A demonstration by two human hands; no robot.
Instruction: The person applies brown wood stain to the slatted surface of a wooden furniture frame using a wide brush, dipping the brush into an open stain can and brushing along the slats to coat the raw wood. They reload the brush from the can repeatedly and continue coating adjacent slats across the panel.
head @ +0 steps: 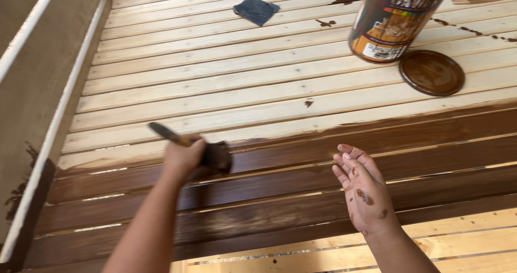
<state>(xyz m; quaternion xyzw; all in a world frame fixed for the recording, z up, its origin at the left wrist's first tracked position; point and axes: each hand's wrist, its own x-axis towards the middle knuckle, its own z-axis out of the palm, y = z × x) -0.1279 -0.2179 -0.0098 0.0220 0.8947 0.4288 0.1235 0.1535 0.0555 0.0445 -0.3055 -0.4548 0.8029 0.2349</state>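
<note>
Left hand (184, 157) grips paintbrush (207, 153) against stained slats (323, 170); right hand (363, 189) hovers, fingers together, holding nothing

The slats (258, 74) are bare pale wood, planed smooth and matt, with visible grain; from mid-deck toward 6 o'clock they carry a dark brown stain (334, 176), wet-looking with a faint sheen. The brush (212, 155), gripped in the left hand (183, 157), has dark, stain-loaded bristles. The can (396, 20) at 1 o'clock is metal with a glossy printed label. The lid (432, 72) is metal, coated brown. The pad (256, 9) at 12 o'clock looks dark, rough and matt. The right hand (363, 189) shows brown smears.
</note>
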